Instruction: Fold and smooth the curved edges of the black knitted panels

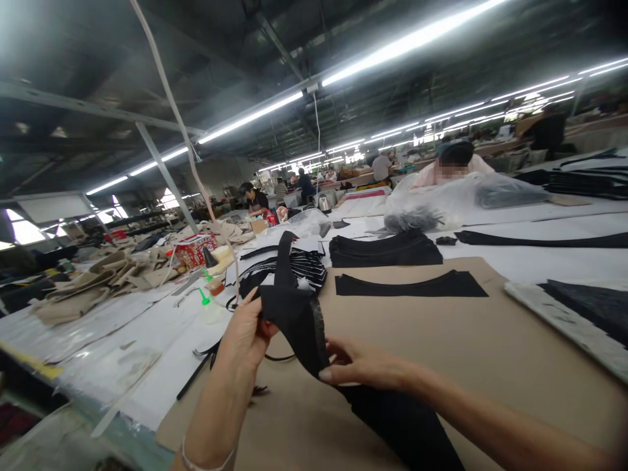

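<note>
The left hand (246,332) and right hand (367,366) both pinch a black cloth (293,314), with a brown board (417,333) under them. If one grip gets loose, the cloth could slip and drop.

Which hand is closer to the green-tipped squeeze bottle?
Left. The left hand sits just right of the green-tipped squeeze bottle; the right hand is farther right, past the black fabric.
</note>
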The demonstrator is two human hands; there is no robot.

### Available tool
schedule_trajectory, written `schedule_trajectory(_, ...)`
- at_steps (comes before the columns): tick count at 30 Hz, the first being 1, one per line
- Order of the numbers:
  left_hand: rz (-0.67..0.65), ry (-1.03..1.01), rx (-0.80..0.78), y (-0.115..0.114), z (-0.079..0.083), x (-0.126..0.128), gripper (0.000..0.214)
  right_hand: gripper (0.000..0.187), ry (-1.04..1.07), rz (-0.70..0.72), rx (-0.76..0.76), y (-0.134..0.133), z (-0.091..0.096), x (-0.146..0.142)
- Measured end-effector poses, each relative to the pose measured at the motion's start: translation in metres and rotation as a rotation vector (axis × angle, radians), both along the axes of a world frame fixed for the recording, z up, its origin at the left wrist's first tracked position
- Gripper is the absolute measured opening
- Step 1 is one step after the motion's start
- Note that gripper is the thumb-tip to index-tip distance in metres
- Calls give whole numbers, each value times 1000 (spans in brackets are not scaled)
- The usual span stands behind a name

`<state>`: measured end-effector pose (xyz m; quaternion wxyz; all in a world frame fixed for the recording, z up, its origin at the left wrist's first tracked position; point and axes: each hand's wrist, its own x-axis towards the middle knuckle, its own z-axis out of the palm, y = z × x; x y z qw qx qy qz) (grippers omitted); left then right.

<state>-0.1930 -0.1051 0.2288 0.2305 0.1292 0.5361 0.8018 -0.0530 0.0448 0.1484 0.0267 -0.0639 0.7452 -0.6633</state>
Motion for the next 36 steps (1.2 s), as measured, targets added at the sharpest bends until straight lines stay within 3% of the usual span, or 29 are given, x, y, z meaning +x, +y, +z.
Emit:
schedule_trajectory(8, -5, 4, 24, 0, 14, -7, 22, 37, -295, 247, -173, 9, -30, 2)
schedule_trajectory(12, 51, 4, 25, -7, 23, -20, 18, 35, -380, 160, -118, 19, -34, 13)
schedule_trajectory(15, 108, -17, -16, -13, 17, -31, 14, 36, -414, 75, -73, 34, -28, 35)
schedule_trajectory(18, 135, -74, -102, -14, -14, -36, 14, 33, -418, 8, -47, 53, -17, 67)
schedule_trajectory(21, 101, -152, -232, -11, -67, -26, 17, 31, -473, -19, -2, 78, -9, 102)
schedule_trajectory(24, -3, -220, -372, -10, -122, -3, 15, 31, -595, -88, 219, 107, -11, 129)
schedule_trajectory(26, -78, -243, -463, -13, -148, 12, 14, 31, -703, -154, 409, 122, -16, 140)
schedule_trajectory(28, -114, -213, -536, -19, -164, 23, 14, 32, -781, -172, 582, 130, -20, 146)
schedule_trajectory(32, -108, -51, -676, -37, -175, 28, 25, 35, -787, -114, 870, 130, -17, 143)
schedule_trajectory(34, -40, 211, -821, -45, -179, 26, 35, 33, -781, -137, 953, 129, -16, 142)
schedule_trajectory(36, 116, 637, -930, -49, -184, 24, 45, 31, -759, -219, 1063, 130, -18, 144)
